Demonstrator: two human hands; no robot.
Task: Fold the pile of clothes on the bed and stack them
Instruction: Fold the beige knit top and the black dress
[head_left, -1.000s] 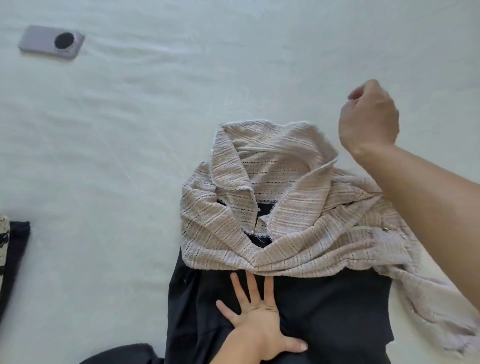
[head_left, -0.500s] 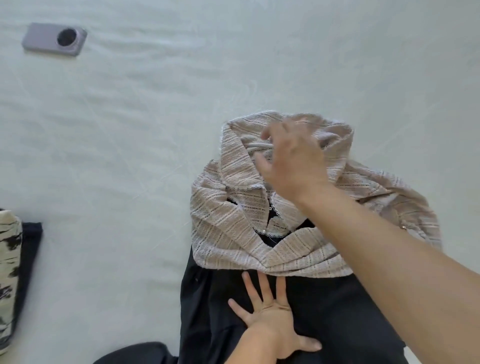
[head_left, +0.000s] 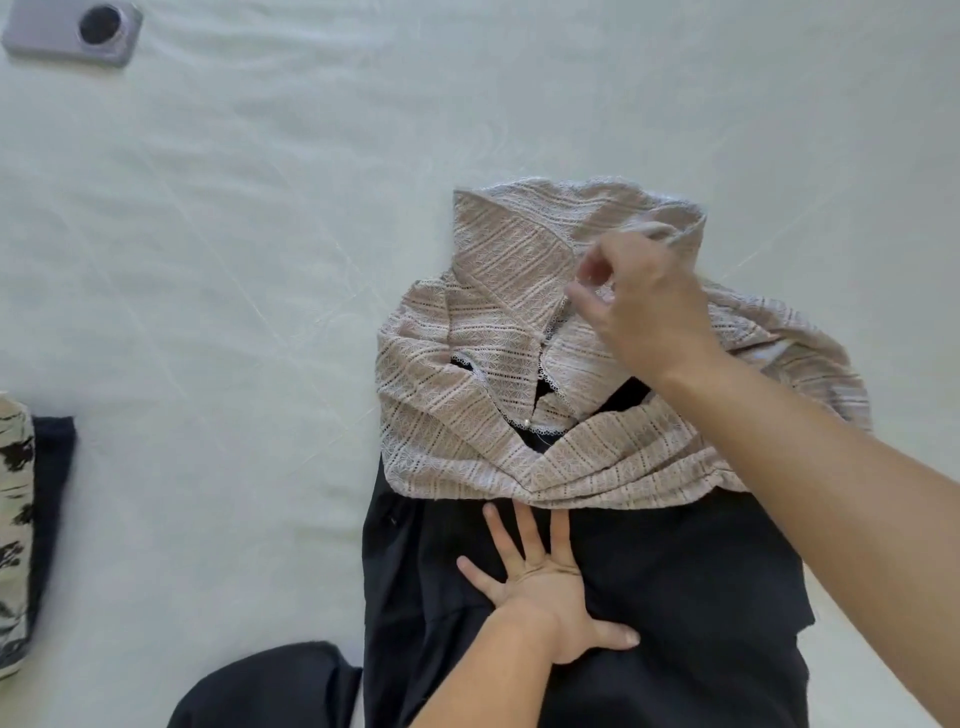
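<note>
Your beige openwork knit top with a lace-trimmed collar (head_left: 519, 415) lies crumpled on the white bed sheet (head_left: 234, 260), its lower edge draped over the upper part of a black woven garment (head_left: 675, 597) spread flat beneath it. Your left hand (head_left: 540, 597) lies palm down on the black garment just below the knit top's hem, all 5 fingers straight and splayed, pinning the cloth and gripping nothing. Your right hand (head_left: 644, 306) hovers over the knit top's collar with its fingers (head_left: 589, 270) loosely curled; motion blur hides whether they have caught any fabric, so I cannot tell.

Expect the knit to be light, limp and stretchy, with open holes that could snag a fingertip or the small pearl button. Take it at the firmer seams, probably the collar edge or the shoulders, rather than mid-panel, where it would likely sag and distort. The black garment looks smoother and may slide under it.

Well to the left of the knit top, at the frame edge, sits a folded stack (head_left: 31, 519): a cream patterned piece on dark cloth.
</note>
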